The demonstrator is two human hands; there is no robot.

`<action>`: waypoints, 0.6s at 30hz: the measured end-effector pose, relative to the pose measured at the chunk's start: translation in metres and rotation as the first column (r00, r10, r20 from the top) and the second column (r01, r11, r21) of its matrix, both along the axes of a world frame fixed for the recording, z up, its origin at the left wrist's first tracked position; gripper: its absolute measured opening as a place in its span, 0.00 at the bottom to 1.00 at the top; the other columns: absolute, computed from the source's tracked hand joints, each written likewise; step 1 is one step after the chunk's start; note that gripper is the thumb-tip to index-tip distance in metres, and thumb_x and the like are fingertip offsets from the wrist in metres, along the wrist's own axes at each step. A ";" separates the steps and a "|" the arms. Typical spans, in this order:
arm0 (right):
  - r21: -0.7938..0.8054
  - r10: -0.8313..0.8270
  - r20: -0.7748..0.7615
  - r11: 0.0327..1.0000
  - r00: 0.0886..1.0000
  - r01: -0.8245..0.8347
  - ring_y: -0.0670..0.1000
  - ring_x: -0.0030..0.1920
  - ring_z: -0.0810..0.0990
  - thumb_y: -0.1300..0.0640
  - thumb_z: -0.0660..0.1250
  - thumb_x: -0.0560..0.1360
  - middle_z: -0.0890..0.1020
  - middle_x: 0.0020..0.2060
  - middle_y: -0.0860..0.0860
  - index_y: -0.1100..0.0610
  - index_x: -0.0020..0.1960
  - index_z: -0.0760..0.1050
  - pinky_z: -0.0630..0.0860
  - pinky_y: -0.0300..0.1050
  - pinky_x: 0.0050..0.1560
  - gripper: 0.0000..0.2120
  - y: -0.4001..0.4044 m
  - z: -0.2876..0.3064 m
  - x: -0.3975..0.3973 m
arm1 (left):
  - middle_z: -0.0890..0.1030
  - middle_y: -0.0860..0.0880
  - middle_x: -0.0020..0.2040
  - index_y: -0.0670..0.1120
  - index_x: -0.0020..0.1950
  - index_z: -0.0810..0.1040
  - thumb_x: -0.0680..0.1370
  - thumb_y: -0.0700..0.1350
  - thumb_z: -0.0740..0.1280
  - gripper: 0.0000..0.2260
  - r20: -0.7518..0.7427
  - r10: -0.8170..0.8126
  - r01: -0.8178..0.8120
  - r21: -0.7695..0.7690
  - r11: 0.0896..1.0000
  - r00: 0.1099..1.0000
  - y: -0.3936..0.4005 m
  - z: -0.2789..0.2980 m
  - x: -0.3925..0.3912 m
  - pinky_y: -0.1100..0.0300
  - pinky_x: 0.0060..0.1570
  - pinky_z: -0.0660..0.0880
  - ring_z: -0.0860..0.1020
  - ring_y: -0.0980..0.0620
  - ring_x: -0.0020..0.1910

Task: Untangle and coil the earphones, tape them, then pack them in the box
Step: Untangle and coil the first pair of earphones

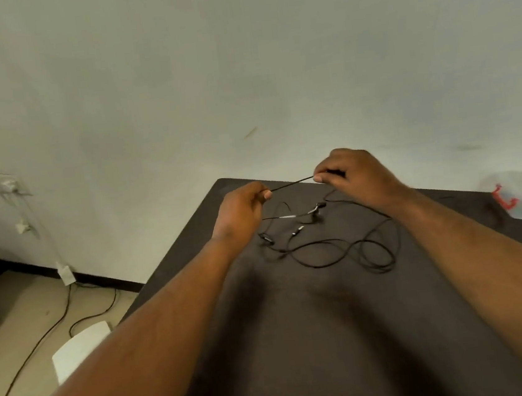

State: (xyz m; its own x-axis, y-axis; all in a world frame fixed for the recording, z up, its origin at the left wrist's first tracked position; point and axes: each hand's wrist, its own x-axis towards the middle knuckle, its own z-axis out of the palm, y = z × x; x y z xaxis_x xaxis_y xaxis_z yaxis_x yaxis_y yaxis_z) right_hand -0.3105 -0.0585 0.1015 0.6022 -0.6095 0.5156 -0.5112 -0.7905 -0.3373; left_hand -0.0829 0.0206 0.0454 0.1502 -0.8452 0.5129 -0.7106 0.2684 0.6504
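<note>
Black wired earphones [330, 248] lie in loose loops on the dark table [302, 339], with an earbud, a remote and a plug among the loops. A short stretch of the cable is pulled taut above the table. My left hand [241, 211] pinches one end of that stretch. My right hand [354, 175] pinches the other end, fingers curled. The rest of the cable trails down from my right hand to the table.
A clear plastic box with a red latch [520, 197] sits at the table's right edge. The wall stands just behind the table. On the floor at left are cables [72, 320], a white object [81, 348] and a wall socket with plugs [8, 186].
</note>
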 end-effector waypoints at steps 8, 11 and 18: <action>0.152 -0.263 0.099 0.957 0.960 0.246 0.42 0.37 0.76 0.57 0.72 0.74 0.79 0.34 0.47 0.53 0.47 0.85 0.69 0.33 0.40 0.04 0.045 0.001 -0.168 | 0.77 0.64 0.29 0.42 0.45 0.81 0.79 0.34 0.63 0.09 -0.075 -0.173 0.176 0.034 0.984 0.982 -0.001 0.015 -0.093 0.77 0.31 0.65 0.72 0.67 0.28; 0.181 -0.342 0.124 0.931 0.932 0.317 0.41 0.36 0.76 0.56 0.72 0.74 0.79 0.33 0.47 0.52 0.47 0.85 0.67 0.27 0.37 0.04 0.046 -0.006 -0.215 | 0.77 0.59 0.30 0.47 0.42 0.81 0.79 0.38 0.65 0.08 -0.137 -0.103 0.112 0.062 0.992 0.985 -0.006 -0.006 -0.105 0.72 0.32 0.69 0.72 0.63 0.28; 0.233 -0.574 0.372 0.818 0.729 0.525 0.43 0.38 0.79 0.60 0.72 0.73 0.82 0.36 0.45 0.55 0.46 0.85 0.72 0.35 0.52 0.04 0.043 -0.065 -0.242 | 0.80 0.54 0.34 0.51 0.44 0.81 0.79 0.43 0.67 0.06 -0.284 0.105 -0.064 0.151 0.986 0.953 -0.016 -0.052 -0.135 0.64 0.36 0.74 0.75 0.58 0.33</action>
State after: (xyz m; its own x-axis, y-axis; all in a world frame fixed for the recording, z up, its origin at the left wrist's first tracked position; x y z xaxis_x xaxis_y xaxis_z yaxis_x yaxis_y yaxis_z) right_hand -0.5524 -0.0157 0.0370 -0.1068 -0.8316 0.5450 -0.6402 -0.3619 -0.6776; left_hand -0.2180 0.0050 -0.0071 0.3493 -0.8824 0.3152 -0.5015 0.1081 0.8584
